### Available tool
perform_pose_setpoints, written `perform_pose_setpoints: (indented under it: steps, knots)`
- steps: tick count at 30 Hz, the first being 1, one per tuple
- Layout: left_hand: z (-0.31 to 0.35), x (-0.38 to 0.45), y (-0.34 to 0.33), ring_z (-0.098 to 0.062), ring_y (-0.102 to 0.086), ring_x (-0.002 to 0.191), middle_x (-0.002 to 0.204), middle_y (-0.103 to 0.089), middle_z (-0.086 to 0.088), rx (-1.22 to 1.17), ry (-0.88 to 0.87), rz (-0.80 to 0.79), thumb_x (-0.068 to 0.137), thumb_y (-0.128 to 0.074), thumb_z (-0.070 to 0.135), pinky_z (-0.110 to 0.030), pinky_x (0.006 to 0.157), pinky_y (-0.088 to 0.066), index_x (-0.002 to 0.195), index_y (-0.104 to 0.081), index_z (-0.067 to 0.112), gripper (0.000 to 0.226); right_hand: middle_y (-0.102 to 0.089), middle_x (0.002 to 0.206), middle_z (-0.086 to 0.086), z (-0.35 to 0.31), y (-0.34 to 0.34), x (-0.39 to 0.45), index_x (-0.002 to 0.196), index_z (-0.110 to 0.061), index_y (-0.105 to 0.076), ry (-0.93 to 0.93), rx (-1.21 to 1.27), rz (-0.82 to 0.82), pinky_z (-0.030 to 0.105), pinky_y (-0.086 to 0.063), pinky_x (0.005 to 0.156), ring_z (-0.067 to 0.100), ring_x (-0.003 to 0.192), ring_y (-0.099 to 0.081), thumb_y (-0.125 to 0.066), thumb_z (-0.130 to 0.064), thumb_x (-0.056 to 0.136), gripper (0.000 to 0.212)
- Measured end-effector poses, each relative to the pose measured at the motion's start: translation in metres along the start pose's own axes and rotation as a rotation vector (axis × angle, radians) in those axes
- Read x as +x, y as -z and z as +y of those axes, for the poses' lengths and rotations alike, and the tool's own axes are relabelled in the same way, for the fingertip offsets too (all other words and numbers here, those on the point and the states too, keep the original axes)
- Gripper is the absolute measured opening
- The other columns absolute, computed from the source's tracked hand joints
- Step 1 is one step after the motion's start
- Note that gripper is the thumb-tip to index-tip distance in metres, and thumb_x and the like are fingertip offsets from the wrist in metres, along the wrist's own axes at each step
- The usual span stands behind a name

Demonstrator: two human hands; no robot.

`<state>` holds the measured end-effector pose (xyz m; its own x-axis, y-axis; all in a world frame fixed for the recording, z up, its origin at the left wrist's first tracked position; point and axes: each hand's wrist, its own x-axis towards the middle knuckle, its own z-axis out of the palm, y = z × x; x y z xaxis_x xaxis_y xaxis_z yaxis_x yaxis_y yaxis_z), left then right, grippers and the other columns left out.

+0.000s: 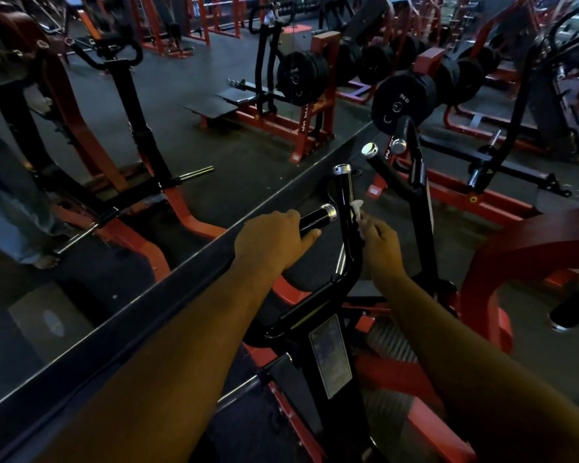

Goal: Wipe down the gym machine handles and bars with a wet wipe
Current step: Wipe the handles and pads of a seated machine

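A black gym machine bar (345,202) with chrome end caps rises in front of me, with a short black side handle (316,216) branching to its left. My left hand (274,237) grips that side handle, fingers curled round it. My right hand (380,240) pinches a white wet wipe (356,208) and holds it against the right side of the upright bar. A second black handle (386,172) with a chrome cap stands further back on the right.
A large wall mirror (114,145) fills the left side, its dark frame edge (147,305) running diagonally beside my left arm. Red machine frames (502,259) and black weight plates (401,101) crowd the right and back. A label plate (330,355) sits on the machine below.
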<state>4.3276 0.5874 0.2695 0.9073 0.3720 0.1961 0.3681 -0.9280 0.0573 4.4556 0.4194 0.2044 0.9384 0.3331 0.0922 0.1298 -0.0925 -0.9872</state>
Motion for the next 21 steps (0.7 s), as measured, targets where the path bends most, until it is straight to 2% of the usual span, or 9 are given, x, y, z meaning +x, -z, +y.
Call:
perform_pose_setpoints:
  steps: [3,5,7,10,12,14,16,19,21]
  knots:
    - [0.001,-0.002,0.003,-0.021,-0.049,0.071,0.080,-0.054,0.000,-0.005,0.015,0.001,0.099,-0.041,0.070,-0.036,0.063,-0.037,0.105,-0.056,0.018,0.055,-0.075,0.091,-0.003,-0.009,0.001,0.018,0.101,-0.024,-0.075,0.023,-0.148,-0.020,0.033,-0.060,0.077,0.011,0.086,-0.072,-0.060,-0.039,0.101,0.021]
    - [0.001,-0.003,0.003,-0.021,-0.049,0.070,0.085,-0.062,-0.002,0.000,0.015,0.009,0.099,-0.040,0.070,-0.036,0.062,-0.037,0.105,-0.056,0.018,0.055,-0.073,0.082,-0.005,-0.009,0.004,0.029,0.088,-0.026,-0.074,0.015,-0.182,0.007,0.031,-0.056,0.071,0.005,0.073,-0.068,-0.063,-0.025,0.100,0.016]
    - [0.001,-0.003,0.003,-0.021,-0.051,0.070,0.089,-0.066,-0.003,0.000,0.009,0.006,0.099,-0.040,0.071,-0.035,0.062,-0.039,0.106,-0.056,0.018,0.056,-0.066,0.072,0.000,-0.005,0.009,0.035,0.078,-0.024,-0.071,-0.008,-0.184,0.001,0.029,-0.049,0.066,0.007,0.062,-0.059,-0.061,-0.004,0.097,0.029]
    - [0.001,-0.002,0.004,-0.020,-0.051,0.070,0.089,-0.065,-0.003,-0.006,0.009,-0.005,0.099,-0.040,0.070,-0.035,0.062,-0.039,0.108,-0.057,0.018,0.056,-0.073,0.083,-0.001,-0.003,0.020,0.042,0.090,-0.024,-0.077,-0.022,-0.144,0.025,0.032,-0.056,0.077,0.012,0.077,-0.068,-0.058,0.010,0.088,0.040]
    - [0.001,-0.001,0.004,-0.020,-0.050,0.070,0.086,-0.062,-0.002,-0.003,0.005,-0.011,0.099,-0.040,0.070,-0.035,0.062,-0.038,0.108,-0.056,0.017,0.056,-0.074,0.095,-0.006,-0.011,0.019,0.045,0.103,-0.023,-0.077,0.000,-0.180,0.080,0.027,-0.056,0.084,0.010,0.090,-0.071,-0.060,0.007,0.088,0.038]
    - [0.000,-0.001,0.003,-0.020,-0.051,0.070,0.085,-0.061,-0.001,-0.004,0.002,-0.017,0.099,-0.040,0.070,-0.035,0.061,-0.038,0.107,-0.056,0.017,0.056,-0.073,0.098,-0.006,-0.025,0.012,0.048,0.106,-0.016,-0.077,0.072,-0.228,0.098,0.023,-0.055,0.086,0.002,0.089,-0.068,-0.056,0.004,0.090,0.034]
    - [0.000,0.000,0.002,-0.022,-0.053,0.071,0.089,-0.065,-0.004,0.001,-0.005,-0.013,0.099,-0.040,0.070,-0.036,0.061,-0.038,0.107,-0.056,0.017,0.057,-0.075,0.101,0.000,-0.033,0.003,0.050,0.102,-0.011,-0.077,0.077,-0.193,0.093,0.029,-0.056,0.086,0.005,0.087,-0.068,-0.054,-0.004,0.095,0.026]
    - [0.000,-0.001,0.002,-0.026,-0.062,0.078,0.091,-0.067,-0.005,0.012,-0.010,0.002,0.099,-0.039,0.070,-0.036,0.062,-0.037,0.108,-0.055,0.016,0.057,-0.070,0.082,0.012,-0.031,-0.001,0.046,0.086,-0.008,-0.075,0.026,-0.045,0.088,0.038,-0.052,0.076,0.020,0.077,-0.065,-0.063,-0.027,0.094,0.024]
    - [0.000,-0.001,0.002,-0.024,-0.058,0.075,0.090,-0.065,-0.004,0.014,-0.008,-0.001,0.099,-0.039,0.070,-0.036,0.062,-0.037,0.108,-0.055,0.016,0.057,-0.069,0.081,0.007,-0.026,0.002,0.044,0.082,-0.013,-0.069,0.044,-0.058,0.059,0.034,-0.052,0.073,0.019,0.076,-0.065,-0.068,-0.032,0.095,0.023]
